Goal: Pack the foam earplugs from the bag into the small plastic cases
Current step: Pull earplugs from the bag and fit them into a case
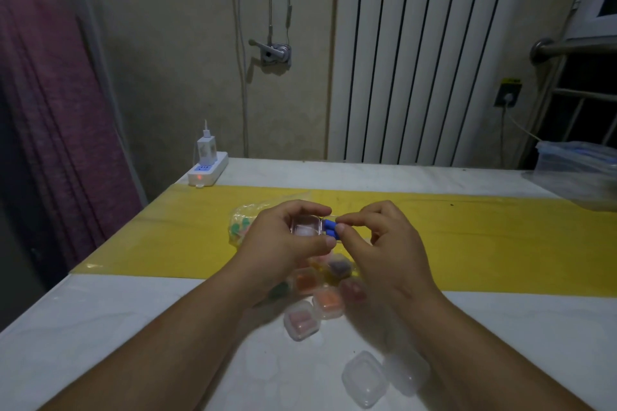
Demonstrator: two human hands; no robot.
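Left hand is gripping open case level, likely as a steady target; right hand is pinching two blue earplugs beside it.

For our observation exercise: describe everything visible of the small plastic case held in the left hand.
The case is small, squarish with rounded corners, of clear plastic, tinged pink here. The left hand grips it off the table, fingers over its far edge, thumb at its near edge. Something pale shows inside. Two blue earplugs, pinched by the right hand, sit at its right edge. Its lid cannot be made out.
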